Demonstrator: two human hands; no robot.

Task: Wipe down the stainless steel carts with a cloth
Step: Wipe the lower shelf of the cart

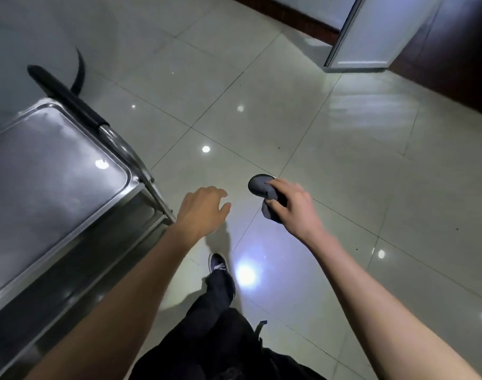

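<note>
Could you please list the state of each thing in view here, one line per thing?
Cloth: bunched up, held in the right hand, off the cart.
Right hand: fingers curled round the cloth, above the floor.
Left hand: empty, fingers relaxed, just beside the cart's corner.
Cart: top shelf bare and shiny, nothing touching it.
Cart handle: black grip, nobody holding it.
Door: standing open.

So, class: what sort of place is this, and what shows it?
Probably an indoor service or institutional room: a stainless steel cart stands on glossy floor tiles, beside a dark wood wall panel.
</note>
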